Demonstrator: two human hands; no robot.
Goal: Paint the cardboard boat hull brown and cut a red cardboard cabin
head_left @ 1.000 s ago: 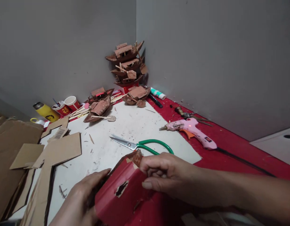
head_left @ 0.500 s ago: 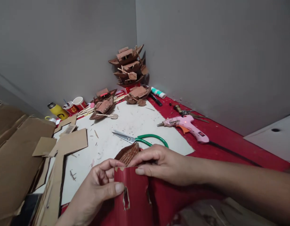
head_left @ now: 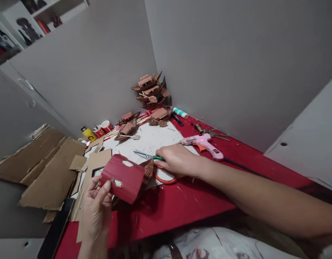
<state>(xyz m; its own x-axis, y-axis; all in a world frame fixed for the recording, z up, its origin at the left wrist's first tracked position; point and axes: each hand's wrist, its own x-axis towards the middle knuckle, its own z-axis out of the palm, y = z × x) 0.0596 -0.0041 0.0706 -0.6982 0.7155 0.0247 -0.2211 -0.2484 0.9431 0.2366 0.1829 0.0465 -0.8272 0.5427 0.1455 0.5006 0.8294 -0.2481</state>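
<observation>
Between thumb and fingers, my left hand (head_left: 98,194) holds a red cardboard piece (head_left: 124,178) with two cut holes, tilted above the near side of the table. My right hand (head_left: 173,158) is closed over the green-handled scissors (head_left: 144,155), whose blades point left; its fingertips are partly hidden. Just below that hand lies a red-orange scissor handle (head_left: 166,180). Behind the right edge of the red piece, a brown ridged cardboard boat part (head_left: 148,169) shows. The pink glue gun (head_left: 205,142) lies right of my right hand.
Small cardboard boats (head_left: 127,128) stand at the back, several of them stacked (head_left: 150,90) in the corner. Cardboard sheets (head_left: 52,169) lie on the left, near a yellow bottle (head_left: 88,133) and paper cups (head_left: 106,126). Pliers (head_left: 214,133) rest behind the glue gun.
My right hand has let go of the red piece and moved onto the green-handled scissors. My left hand has moved left with the red piece, now turned and tilted. The view has shifted.
</observation>
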